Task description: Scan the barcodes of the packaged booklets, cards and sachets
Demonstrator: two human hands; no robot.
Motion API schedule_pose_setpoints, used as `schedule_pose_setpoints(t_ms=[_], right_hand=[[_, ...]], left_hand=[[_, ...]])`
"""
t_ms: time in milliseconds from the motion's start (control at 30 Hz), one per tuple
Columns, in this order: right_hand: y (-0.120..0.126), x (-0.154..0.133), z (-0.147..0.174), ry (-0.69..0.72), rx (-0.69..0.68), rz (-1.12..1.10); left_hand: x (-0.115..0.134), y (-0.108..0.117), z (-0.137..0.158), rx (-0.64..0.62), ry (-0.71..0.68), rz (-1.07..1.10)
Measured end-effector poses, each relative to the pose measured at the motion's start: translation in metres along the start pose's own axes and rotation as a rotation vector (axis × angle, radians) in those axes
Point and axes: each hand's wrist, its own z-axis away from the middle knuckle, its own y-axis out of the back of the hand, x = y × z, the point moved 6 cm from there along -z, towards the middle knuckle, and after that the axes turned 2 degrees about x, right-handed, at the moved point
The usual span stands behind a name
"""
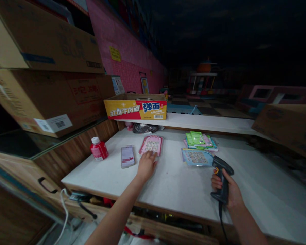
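Note:
My right hand (231, 190) is wrapped round the handle of a black barcode scanner (223, 182). The scanner's head points left, beside a blue flat packet (197, 157) printed with a grid of small pictures. My left hand (147, 165) holds nothing; its fingers rest on the lower edge of a pink flat packet (151, 144) with a similar printed grid. Behind the blue packet lies a pile of green and pink packets (197, 139). Left of my left hand is a blurred pale rectangular item (128, 156).
A red bottle with a white cap (99, 149) stands at the table's left. A yellow and red noodle carton (137, 108) sits on the raised back ledge. Large cardboard boxes (51, 98) are stacked at left; another box (288, 126) is at right. The scanner's cable (221, 221) hangs over the front edge.

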Motion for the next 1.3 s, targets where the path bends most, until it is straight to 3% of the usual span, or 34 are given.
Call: schedule_pose_setpoints(t_ms=[133, 333, 433, 533, 700, 800, 1000, 1100, 1167, 1300], right_hand=[[0.001, 0.0, -0.001, 0.003, -0.01, 0.03], [-0.002, -0.001, -0.001, 0.0, 0.002, 0.017], [-0.005, 0.0, -0.002, -0.017, 0.004, 0.018], [-0.008, -0.001, -0.003, -0.004, -0.003, 0.039], [-0.011, -0.004, -0.004, 0.044, -0.017, 0.117], [-0.011, -0.004, -0.004, 0.043, -0.005, 0.115], [-0.012, -0.003, -0.006, 0.029, 0.017, 0.072], [-0.012, -0.003, -0.007, 0.036, 0.019, 0.082], [-0.012, -0.003, -0.007, 0.044, 0.018, 0.078], [-0.012, -0.003, -0.005, 0.04, 0.007, 0.066]], left_hand=[[-0.004, -0.013, -0.007, -0.075, 0.034, -0.082], [-0.003, -0.011, -0.016, -0.058, 0.038, -0.103], [0.012, -0.009, -0.021, 0.003, 0.024, -0.047], [0.04, -0.023, -0.032, 0.021, 0.03, 0.133], [0.087, -0.078, -0.062, -0.053, 0.295, 0.592], [0.1, -0.096, -0.077, -0.014, 0.445, 0.602], [0.093, -0.108, -0.083, -0.042, 0.543, 0.522], [0.081, -0.11, -0.08, 0.005, 0.614, 0.629], [0.075, -0.118, -0.076, -0.065, 0.746, 0.845], [0.073, -0.121, -0.064, -0.385, 0.928, 1.218]])
